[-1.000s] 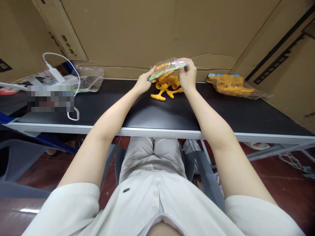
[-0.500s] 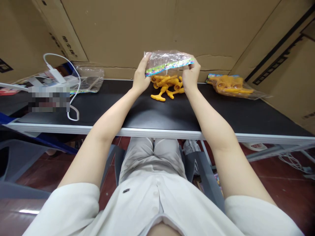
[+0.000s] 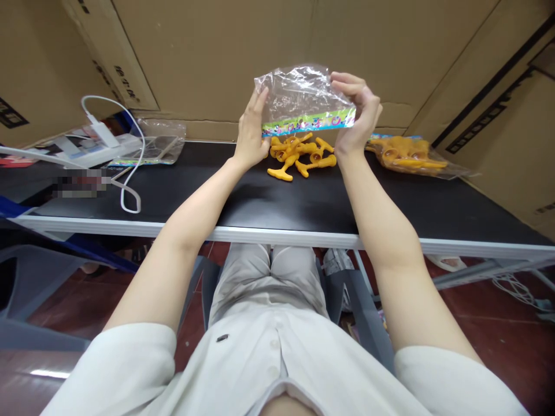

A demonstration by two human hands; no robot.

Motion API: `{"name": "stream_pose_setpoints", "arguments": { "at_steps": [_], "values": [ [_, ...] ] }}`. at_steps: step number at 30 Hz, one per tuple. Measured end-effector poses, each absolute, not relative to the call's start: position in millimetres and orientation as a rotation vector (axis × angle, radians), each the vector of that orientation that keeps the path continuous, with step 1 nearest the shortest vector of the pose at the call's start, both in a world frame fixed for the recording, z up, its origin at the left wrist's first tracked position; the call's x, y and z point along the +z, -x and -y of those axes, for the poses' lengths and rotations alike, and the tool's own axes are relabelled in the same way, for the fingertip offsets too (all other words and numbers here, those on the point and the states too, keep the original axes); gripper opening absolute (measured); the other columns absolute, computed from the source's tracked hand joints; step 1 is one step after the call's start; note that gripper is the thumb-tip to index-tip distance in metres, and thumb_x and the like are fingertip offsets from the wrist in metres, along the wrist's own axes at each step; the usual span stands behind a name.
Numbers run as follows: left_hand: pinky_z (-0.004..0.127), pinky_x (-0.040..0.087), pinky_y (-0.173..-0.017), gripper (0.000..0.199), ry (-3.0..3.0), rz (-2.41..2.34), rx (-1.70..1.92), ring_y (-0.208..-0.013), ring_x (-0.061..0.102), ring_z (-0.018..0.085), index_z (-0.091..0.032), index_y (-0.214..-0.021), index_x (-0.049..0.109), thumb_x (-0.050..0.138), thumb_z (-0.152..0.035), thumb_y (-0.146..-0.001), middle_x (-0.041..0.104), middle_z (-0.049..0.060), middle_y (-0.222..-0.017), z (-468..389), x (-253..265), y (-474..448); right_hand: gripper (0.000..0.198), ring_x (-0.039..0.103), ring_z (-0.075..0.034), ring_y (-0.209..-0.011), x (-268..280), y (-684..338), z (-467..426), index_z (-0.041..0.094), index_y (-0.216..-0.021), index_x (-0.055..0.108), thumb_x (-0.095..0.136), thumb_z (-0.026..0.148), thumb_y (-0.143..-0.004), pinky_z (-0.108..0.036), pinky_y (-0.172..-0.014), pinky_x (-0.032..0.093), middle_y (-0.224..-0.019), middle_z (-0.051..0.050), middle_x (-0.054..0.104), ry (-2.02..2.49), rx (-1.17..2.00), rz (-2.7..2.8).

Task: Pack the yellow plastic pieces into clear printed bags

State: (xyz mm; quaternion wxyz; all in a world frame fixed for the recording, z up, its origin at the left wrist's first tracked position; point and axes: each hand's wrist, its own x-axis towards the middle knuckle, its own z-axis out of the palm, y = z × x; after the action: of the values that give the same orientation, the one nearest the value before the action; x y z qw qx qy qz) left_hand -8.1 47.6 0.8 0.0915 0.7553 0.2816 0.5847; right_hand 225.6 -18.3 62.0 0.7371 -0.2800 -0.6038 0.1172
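Plastic bag (image 3: pixel 299 92): likely light, limp, slippery, best held by its sides. Left hand (image 3: pixel 251 130) pinches one; right hand (image 3: pixel 359 115), fingers curled, meets the other, grip unclear.

Evenly lit; glints off clear bag (image 3: pixel 306 95) at twelve o'clock, glares at eight, pixelated at nine, stretched towards edges.
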Motion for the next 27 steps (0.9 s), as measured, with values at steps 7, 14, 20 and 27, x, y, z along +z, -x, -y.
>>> {"name": "stream_pose_setpoints", "arguments": {
  "at_steps": [7, 14, 20, 27],
  "values": [
    [0.048, 0.053, -0.118, 0.041, -1.586, -1.034, 1.693, -0.149, 0.060, 0.034, -0.026, -0.140, 0.063, 0.062, -0.047, -0.106, 0.075, 0.009, -0.133, -57, 2, 0, 0.049, 0.073, -0.025, -0.120, 61, -222, 16, 0.039, -0.079, 0.079, 0.051, 0.069, -0.106, -0.044, -0.113, 0.058, -0.113, -0.001, 0.080, 0.284, 0.289, 1.300],
    [0.042, 0.065, -0.098, 0.067, -1.390, -0.898, 1.304, -0.120, 0.078, 0.033, -0.017, -0.107, 0.069, 0.027, -0.068, -0.111, 0.080, 0.014, -0.106, -19, 16, -10, 0.051, 0.073, -0.025, -0.116, 60, -225, 16, 0.038, -0.076, 0.081, 0.049, 0.063, -0.108, -0.043, -0.112, 0.056, -0.111, 0.000, 0.082, 0.345, 0.132, 1.489],
    [0.041, 0.065, -0.100, 0.084, -1.226, -0.733, 1.460, -0.120, 0.078, 0.033, -0.019, -0.101, 0.072, 0.024, -0.089, -0.103, 0.081, 0.014, -0.112, -5, 27, -3, 0.059, 0.068, -0.025, -0.096, 50, -231, -2, 0.037, -0.066, 0.070, 0.049, 0.077, -0.103, -0.045, -0.104, 0.051, -0.089, -0.004, 0.076, 0.588, 0.096, 1.516],
    [0.027, 0.059, -0.071, 0.059, -1.167, -0.929, 1.601, -0.068, 0.074, 0.017, -0.020, -0.094, 0.065, 0.046, -0.075, -0.109, 0.063, 0.000, -0.067, -39, 21, 4, 0.044, 0.065, -0.024, -0.094, 39, -234, -8, 0.035, -0.062, 0.062, 0.071, 0.053, -0.101, -0.044, -0.112, 0.049, -0.076, 0.000, 0.069, 0.752, 0.346, 1.535]
  ]
}}
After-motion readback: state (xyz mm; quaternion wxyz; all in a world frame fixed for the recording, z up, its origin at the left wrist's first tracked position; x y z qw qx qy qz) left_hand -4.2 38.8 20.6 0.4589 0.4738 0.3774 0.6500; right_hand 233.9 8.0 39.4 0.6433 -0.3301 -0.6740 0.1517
